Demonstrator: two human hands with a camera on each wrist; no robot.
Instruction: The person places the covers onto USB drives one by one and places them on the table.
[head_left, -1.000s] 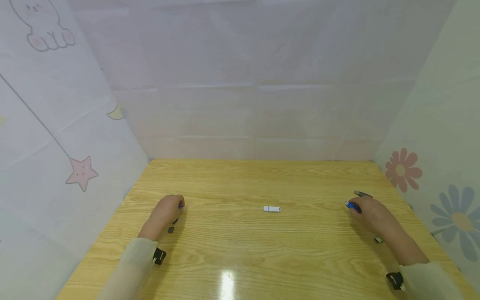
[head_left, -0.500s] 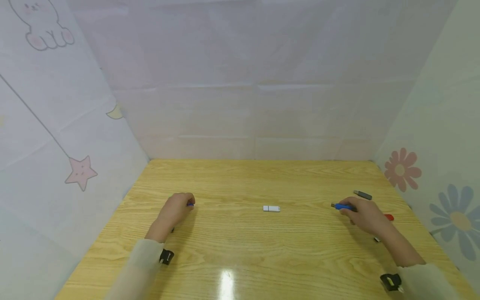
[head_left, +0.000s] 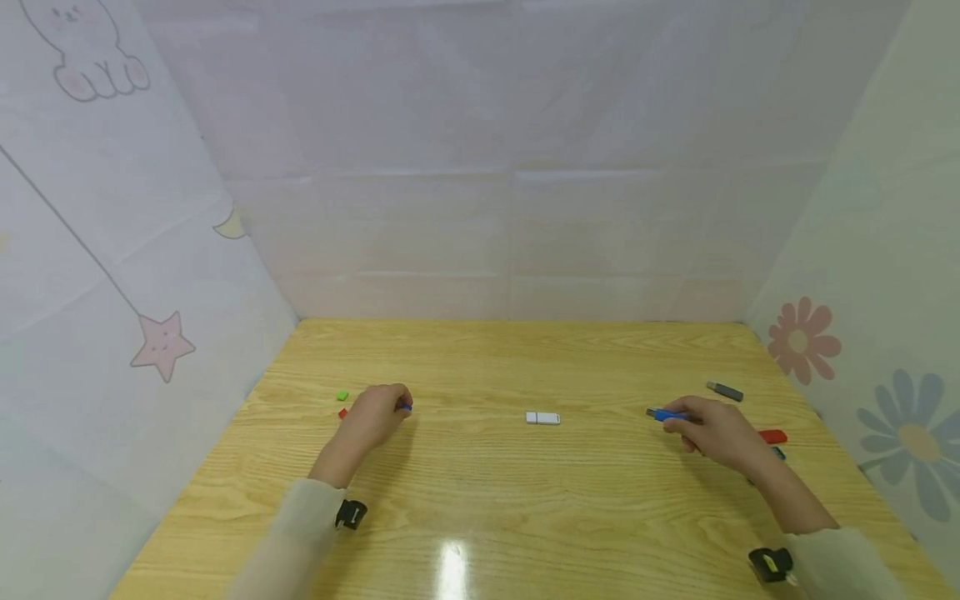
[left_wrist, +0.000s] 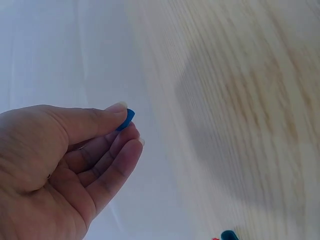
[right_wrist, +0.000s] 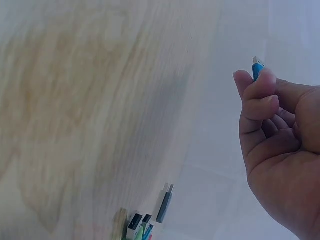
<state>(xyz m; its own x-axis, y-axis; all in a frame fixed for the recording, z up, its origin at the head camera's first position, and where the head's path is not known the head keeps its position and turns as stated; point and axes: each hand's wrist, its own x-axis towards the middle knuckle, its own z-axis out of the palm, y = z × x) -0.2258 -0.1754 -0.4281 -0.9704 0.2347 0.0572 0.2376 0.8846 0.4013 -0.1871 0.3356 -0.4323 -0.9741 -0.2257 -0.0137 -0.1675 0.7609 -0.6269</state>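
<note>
The white USB stick point(head_left: 543, 418) lies on the worktop point(head_left: 480, 358). Over to its left, the left hand point(head_left: 372, 417) pinches a small blue piece point(left_wrist: 127, 120); off to its right, the right hand point(head_left: 716, 431) pinches a blue USB stick point(head_left: 666, 414), plug pointing towards it.

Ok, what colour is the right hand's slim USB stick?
The USB stick is blue, clearest in the head view.

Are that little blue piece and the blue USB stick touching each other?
Apart. The head view shows the blue piece in the left hand and the blue USB stick in the right hand, with table showing between them.
</note>
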